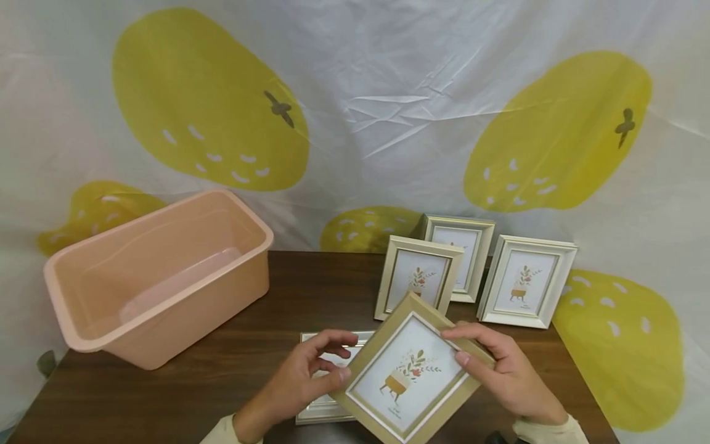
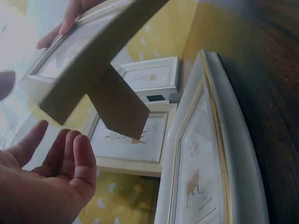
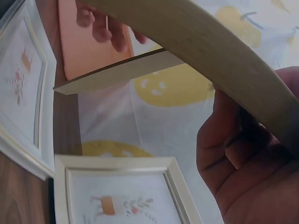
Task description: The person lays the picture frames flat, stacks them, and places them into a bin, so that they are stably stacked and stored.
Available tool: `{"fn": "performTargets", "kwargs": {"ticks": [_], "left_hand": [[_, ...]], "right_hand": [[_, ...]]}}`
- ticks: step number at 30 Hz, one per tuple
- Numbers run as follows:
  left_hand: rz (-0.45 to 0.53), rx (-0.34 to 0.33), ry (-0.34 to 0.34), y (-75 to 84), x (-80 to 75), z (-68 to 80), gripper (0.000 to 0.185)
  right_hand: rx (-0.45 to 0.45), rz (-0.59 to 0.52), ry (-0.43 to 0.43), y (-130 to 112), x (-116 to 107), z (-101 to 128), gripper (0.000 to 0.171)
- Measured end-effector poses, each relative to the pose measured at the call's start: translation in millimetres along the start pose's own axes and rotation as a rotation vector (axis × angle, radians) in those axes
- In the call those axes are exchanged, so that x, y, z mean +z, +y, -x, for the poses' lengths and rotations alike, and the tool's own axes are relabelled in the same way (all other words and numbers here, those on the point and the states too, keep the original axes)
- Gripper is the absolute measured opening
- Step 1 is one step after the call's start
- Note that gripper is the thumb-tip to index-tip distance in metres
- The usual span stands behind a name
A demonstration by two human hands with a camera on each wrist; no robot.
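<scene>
My right hand (image 1: 507, 376) grips a tan picture frame (image 1: 407, 370) by its right edge, thumb on the front. The frame is tilted, its flower-pot picture facing up. Its brown easel leg (image 2: 120, 103) sticks out from the back in the left wrist view. Beside the frame's left edge, my left hand (image 1: 299, 376) has loosely bent, parted fingers; the left wrist view shows a gap between these fingers (image 2: 84, 161) and the frame. Partly hidden below, a white picture frame (image 1: 324, 414) with a gold inner line lies on the table.
Three more picture frames stand upright at the back right: a cream one (image 1: 384, 290), a pale one (image 1: 485, 246) behind it and a white one (image 1: 524, 280). A pink plastic bin (image 1: 194, 324) stands at the left of the dark wooden table (image 1: 233, 364). Behind hangs a fruit-printed cloth (image 1: 383, 61).
</scene>
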State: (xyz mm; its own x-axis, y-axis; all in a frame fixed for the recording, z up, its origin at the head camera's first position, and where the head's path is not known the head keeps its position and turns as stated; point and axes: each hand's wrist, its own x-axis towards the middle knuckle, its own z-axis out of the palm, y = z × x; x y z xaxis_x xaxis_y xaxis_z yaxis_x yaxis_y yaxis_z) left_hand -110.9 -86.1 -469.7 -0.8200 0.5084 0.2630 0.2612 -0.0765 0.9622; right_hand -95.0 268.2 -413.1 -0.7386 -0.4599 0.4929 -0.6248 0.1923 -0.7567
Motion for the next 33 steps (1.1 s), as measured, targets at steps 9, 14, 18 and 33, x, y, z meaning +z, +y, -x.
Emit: {"fn": "performTargets", "kwargs": {"ticks": [9,14,18,33], "left_hand": [[0.048,0.073,-0.123,-4.3,-4.6,1.0,0.053],[0.108,0.074,-0.213,-7.1,-7.2,0.8,0.055],[0.152,0.058,-0.265,-8.2,-7.8,-0.3,0.054],[-0.011,0.001,-0.089,-12.1,-2.8,2.3,0.035]], "right_hand": [[0.038,-0.04,-0.036,-2.7,8.8,-1.0,0.049],[0.009,-0.085,-0.049,-2.4,11.3,-1.2,0.052],[-0.025,-0.116,-0.051,-1.6,13.2,-1.0,0.059],[0.043,-0.043,0.01,3.3,16.3,0.8,0.054]]}}
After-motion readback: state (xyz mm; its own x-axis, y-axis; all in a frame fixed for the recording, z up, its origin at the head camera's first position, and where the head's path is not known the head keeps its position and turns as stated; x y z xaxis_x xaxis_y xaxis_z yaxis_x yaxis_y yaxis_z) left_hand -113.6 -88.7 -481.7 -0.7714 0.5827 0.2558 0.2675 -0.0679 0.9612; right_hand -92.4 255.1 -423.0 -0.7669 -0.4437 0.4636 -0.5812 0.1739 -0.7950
